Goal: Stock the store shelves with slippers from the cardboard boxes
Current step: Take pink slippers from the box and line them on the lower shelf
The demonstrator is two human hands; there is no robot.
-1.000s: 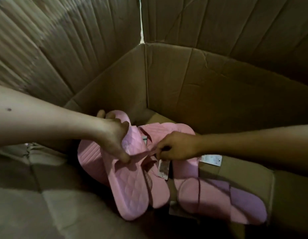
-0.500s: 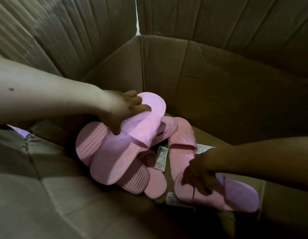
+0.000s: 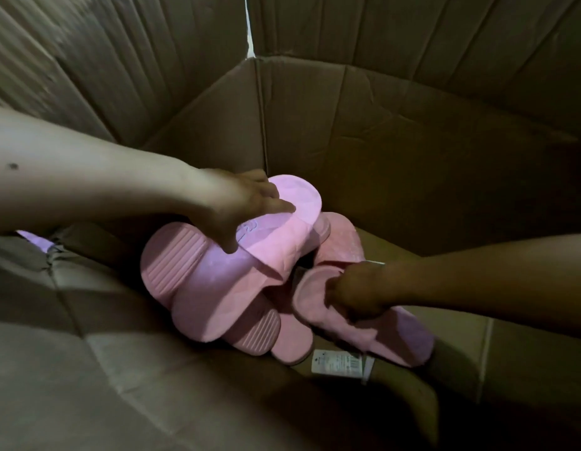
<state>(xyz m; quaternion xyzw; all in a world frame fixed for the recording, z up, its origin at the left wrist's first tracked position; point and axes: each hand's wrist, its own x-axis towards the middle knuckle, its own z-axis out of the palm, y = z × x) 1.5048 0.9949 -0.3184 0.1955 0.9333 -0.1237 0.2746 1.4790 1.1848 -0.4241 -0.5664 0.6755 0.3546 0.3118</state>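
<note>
Deep box [image 3: 412, 157], walls up all round, and all the action was down in its far corner, where the pink slippers [image 3: 217, 288] lay heaped on the cardboard floor. No shelf was in sight, so this looked like the gathering step. The bigger clump sat to the left, ribbed soles and smooth faces jumbled together. The left hand [image 3: 246, 206] was clamped on the top slipper [image 3: 282, 236], fingers across its broad face and thumb pressed in lower down. That grip looked meant to drag several up at once. On the right, touching the clump, lay a single slipper [image 3: 396, 333]. The right hand [image 3: 357, 291] was curled tight round its strap, the obvious handle. The hands were apart with one load each, probably so the lot could come out in one lift. A white tag [image 3: 336, 362] lay just at the heap's near edge, likely tied to one of the pairs.
</note>
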